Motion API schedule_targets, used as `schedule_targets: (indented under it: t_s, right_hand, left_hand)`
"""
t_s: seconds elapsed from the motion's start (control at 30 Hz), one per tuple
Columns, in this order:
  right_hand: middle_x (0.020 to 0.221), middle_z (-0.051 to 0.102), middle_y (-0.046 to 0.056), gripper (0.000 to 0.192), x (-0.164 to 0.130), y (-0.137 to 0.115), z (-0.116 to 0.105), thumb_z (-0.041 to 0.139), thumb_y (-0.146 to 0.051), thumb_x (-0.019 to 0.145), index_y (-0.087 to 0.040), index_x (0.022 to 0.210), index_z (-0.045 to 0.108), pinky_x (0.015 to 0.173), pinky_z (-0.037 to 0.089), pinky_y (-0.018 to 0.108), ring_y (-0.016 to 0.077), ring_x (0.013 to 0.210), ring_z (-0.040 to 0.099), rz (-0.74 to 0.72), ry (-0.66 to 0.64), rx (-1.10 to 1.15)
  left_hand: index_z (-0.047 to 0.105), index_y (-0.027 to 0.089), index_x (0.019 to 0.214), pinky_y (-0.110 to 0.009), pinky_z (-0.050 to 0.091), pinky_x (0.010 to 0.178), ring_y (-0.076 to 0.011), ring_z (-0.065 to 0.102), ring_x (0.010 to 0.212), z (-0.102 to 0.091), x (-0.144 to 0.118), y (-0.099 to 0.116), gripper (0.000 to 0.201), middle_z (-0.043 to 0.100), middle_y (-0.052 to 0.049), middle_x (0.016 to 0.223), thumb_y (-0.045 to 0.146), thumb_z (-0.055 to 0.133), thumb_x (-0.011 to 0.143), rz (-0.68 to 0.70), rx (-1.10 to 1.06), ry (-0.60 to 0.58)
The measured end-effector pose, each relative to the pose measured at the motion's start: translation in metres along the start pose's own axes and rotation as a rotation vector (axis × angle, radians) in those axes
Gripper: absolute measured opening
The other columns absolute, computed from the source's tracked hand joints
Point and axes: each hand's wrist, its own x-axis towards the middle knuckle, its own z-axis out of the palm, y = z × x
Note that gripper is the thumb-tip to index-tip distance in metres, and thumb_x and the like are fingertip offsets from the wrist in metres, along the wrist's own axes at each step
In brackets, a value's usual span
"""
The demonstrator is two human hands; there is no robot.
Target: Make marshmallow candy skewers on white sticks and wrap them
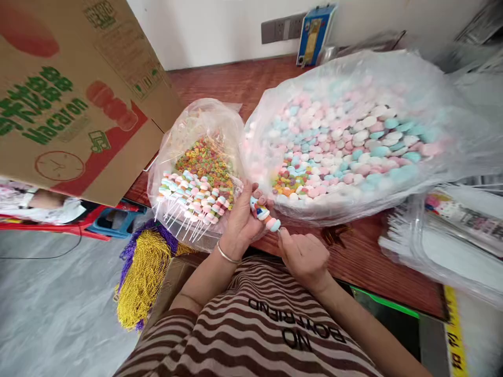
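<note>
My left hand [244, 219] is closed around a candy skewer [272, 223], a short stack of blue, white and pink marshmallows with colored gummy pieces. At the lower end of that stack my right hand [302, 257] pinches with thumb and forefinger, where the stick seems to be, mostly hidden by the fingers. Left of my hands, a plastic bag [159, 152] holds orange, green and red gummy rings [206, 158]. Finished-looking skewers [192, 196] with white sticks lie in rows across its front. A larger plastic bag [275, 97] on the right contains pastel marshmallows [353, 144] and a small pile of gummy rings [290, 180].
A tall cardboard box [129, 57] stands at the left of the red-brown table [393, 288]. Packs of white sticks [404, 235] lie at the right. Behind are a blue box [315, 34] and wall sockets [281, 29]. Gold and purple beads [145, 272] hang below left.
</note>
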Motion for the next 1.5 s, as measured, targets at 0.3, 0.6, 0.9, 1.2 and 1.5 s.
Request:
schedule_targets:
  t_s: [0.3, 0.6, 0.9, 1.2, 1.5]
  right_hand:
    - [0.046, 0.025, -0.016, 0.034, 0.004, -0.018, 0.014, 0.068, -0.052, 0.091, -0.021, 0.083, 0.057, 0.034, 0.018, 0.018, 0.0038, 0.034, 0.011, 0.719, -0.33, 1.001]
    - [0.054, 0.032, -0.013, 0.033, 0.007, -0.016, 0.008, 0.073, -0.049, 0.089, -0.017, 0.086, 0.063, 0.036, 0.018, 0.017, 0.0025, 0.039, 0.013, 0.784, -0.49, 1.113]
    - [0.057, 0.056, 0.001, 0.024, 0.004, -0.005, 0.003, 0.055, -0.026, 0.102, -0.013, 0.095, 0.074, 0.054, 0.027, 0.031, 0.0124, 0.052, 0.042, -0.327, -0.027, -0.453]
    - [0.054, 0.039, -0.008, 0.042, 0.019, -0.012, 0.008, 0.059, -0.059, 0.095, -0.021, 0.076, 0.054, 0.043, 0.023, 0.023, 0.0077, 0.044, 0.028, 0.501, -0.284, 0.492]
    - [0.052, 0.04, -0.012, 0.029, 0.004, -0.018, -0.002, 0.072, -0.045, 0.091, -0.016, 0.097, 0.071, 0.034, 0.02, 0.017, 0.0023, 0.035, 0.017, 0.804, -0.558, 1.164]
  left_hand:
    - [0.065, 0.018, 0.088, -0.023, 0.056, 0.073, -0.007, 0.056, 0.06, -0.015, -0.006, -0.027, 0.029, 0.054, 0.006, 0.068, 0.044, 0.079, 0.085, 0.034, 0.105, -0.196]
    - [0.066, 0.019, 0.092, -0.02, 0.05, 0.063, -0.0034, 0.046, 0.049, -0.011, 0.0, 0.002, 0.018, 0.045, 0.01, 0.062, 0.031, 0.078, 0.088, 0.129, 0.019, -0.314]
    - [0.055, 0.016, 0.076, -0.02, 0.047, 0.06, -0.0036, 0.042, 0.047, 0.007, -0.001, -0.006, 0.029, 0.041, 0.01, 0.057, 0.033, 0.073, 0.093, 0.088, 0.049, -0.019]
    - [0.06, 0.018, 0.074, -0.024, 0.054, 0.074, -0.0061, 0.051, 0.055, -0.003, -0.005, -0.028, 0.029, 0.047, 0.008, 0.06, 0.034, 0.082, 0.083, 0.127, 0.169, -0.124]
    - [0.068, 0.021, 0.097, -0.026, 0.058, 0.078, -0.0082, 0.063, 0.068, -0.009, 0.002, 0.001, 0.019, 0.06, 0.004, 0.077, 0.036, 0.076, 0.088, 0.133, 0.094, -0.275]
